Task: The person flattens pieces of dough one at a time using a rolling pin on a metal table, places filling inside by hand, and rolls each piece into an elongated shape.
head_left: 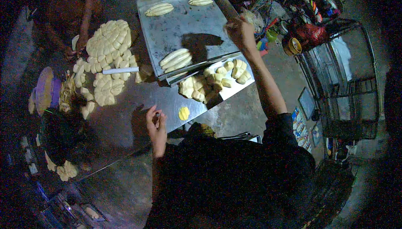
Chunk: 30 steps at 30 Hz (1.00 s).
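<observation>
Tray of shaped dough held at the table edge.

We note the right hand (239, 31) gripping the right rim of a metal tray (184, 28), fingers closed on it; the tray sits tilted over the steel table (125, 116). We count three ridged dough pieces (176, 59) on the tray, one near, two at the far end. The left hand (155, 124) hovers above the table, fingers loosely curled, holding nothing, near a small dough disc (184, 113). Cut dough lumps (209, 80) lie under the tray's near edge.

A steel counter (125, 116) fills the frame's centre-left. Directly on it lie dough pieces (109, 44) upper left, a white roller (120, 70), and a baking tray (184, 28) top centre.
</observation>
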### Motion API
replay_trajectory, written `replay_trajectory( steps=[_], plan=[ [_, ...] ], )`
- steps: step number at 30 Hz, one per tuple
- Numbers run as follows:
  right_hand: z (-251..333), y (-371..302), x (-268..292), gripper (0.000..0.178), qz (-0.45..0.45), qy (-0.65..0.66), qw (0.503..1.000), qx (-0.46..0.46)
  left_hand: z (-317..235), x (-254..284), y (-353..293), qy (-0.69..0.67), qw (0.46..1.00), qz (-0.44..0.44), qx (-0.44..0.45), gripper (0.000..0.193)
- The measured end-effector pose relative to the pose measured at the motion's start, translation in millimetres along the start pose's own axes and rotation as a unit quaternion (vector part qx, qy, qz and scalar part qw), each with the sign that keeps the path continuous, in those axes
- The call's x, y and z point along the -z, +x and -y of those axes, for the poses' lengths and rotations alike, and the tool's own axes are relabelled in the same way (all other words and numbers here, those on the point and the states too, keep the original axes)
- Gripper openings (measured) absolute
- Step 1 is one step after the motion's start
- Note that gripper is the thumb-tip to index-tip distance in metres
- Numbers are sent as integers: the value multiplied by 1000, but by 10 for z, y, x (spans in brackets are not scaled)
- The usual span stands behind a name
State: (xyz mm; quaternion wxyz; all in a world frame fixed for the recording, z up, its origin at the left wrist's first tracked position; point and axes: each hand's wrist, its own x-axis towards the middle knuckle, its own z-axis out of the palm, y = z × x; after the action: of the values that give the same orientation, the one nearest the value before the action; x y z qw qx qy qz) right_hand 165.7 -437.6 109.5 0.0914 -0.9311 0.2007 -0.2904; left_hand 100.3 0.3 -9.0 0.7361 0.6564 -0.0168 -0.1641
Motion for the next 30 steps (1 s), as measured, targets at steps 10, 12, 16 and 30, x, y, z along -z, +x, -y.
replay_trajectory(
  steps=[10, 12, 16, 30],
  plan=[
    [-565, -645, 148, 26, 70, 103, 991, -44, 1, 736, -71, 76, 994, -76, 9, 33],
    [-109, -1134, 177, 28, 205, 276, 936, -77, -105, 727, -33, 84, 991, -101, 21, 31],
    [701, -2351, -52, 49, 306, 235, 922, -13, -243, 617, 159, 133, 990, -41, 33, 29],
    [836, -2424, -236, 62, 338, 237, 901, -131, -485, 549, 274, 151, 984, -18, 89, 33]
  ],
)
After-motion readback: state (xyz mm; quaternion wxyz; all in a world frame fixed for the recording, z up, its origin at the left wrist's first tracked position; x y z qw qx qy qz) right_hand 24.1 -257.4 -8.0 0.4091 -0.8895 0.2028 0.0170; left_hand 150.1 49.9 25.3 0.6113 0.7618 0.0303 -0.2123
